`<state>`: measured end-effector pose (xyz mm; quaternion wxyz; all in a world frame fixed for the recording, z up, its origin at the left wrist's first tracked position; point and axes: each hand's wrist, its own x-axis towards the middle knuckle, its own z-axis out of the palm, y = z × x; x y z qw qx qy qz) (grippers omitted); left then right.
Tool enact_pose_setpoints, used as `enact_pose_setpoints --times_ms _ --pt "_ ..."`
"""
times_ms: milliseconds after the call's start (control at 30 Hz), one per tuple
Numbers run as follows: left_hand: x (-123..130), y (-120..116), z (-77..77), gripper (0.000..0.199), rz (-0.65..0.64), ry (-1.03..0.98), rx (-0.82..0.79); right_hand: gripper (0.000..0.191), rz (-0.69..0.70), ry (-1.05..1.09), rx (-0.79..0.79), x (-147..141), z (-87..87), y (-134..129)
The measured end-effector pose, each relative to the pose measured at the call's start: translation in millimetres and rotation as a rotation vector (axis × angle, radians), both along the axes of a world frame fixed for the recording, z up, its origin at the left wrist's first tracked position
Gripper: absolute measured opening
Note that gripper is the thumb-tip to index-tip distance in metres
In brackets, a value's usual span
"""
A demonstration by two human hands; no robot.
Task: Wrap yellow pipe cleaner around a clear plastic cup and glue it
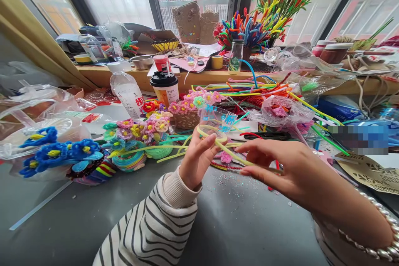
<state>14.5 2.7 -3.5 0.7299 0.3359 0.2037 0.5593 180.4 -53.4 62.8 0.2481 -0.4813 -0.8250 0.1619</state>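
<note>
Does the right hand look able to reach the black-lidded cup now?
Probably not directly: the right hand seems busy with a yellow strand, and the left hand, clear cup and pink flowers appear in the way.

Pipe cleaner (232,155) between hands (196,160), bottle (126,91) left of lidded cup (166,90)

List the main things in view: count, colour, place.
Clear cup: one, blue-printed, centre
Pipe cleaner: one, pale yellow, looped at clear cup
Plastic bottle: one, clear, back left
Lidded cup: one, black-lidded, beside plastic bottle
Flowers: many, blue, pink, mixed, left to centre
Loose pipe cleaners: many, mixed colours, back right
Upright pipe cleaners: many, mixed colours, windowsill
Curtain: one, yellow, left
Table: one, grey, foreground
Left hand: one, striped sleeve, holding clear cup
Right hand: one, silver bracelet, holding pipe cleaner
</note>
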Motion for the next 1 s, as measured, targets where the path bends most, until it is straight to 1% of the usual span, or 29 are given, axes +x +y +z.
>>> enact_pose_setpoints --times_ms 67,200,267,367,433,800,1000 --pt "0.1 0.4 0.2 0.028 -0.011 -0.005 0.005 0.011 -0.004 0.018 0.030 0.1 -0.4 2.7" --pt "-0.6 1.0 -0.4 0.035 -0.034 -0.007 -0.038 0.011 -0.082 0.080 0.124 1.8 -1.9 7.8" --pt "-1.0 1.1 -1.0 0.030 -0.037 -0.012 -0.049 0.010 -0.111 0.100 0.143 2.5 -3.1 9.7" --pt "-1.2 0.8 -1.4 0.020 -0.039 -0.018 -0.048 0.012 -0.127 0.128 0.137 3.5 -4.6 12.2" --pt "-1.3 0.4 -1.3 0.018 -0.043 -0.019 -0.044 0.012 -0.126 0.150 0.123 3.9 -5.3 13.7" --pt "-2.7 0.6 -2.7 0.018 -0.060 -0.002 -0.059 0.014 -0.146 0.217 0.078 3.9 -7.2 17.7" --pt "-2.6 0.6 -2.4 0.023 -0.062 -0.006 -0.072 0.015 -0.147 0.246 0.063 3.1 -7.2 18.1"
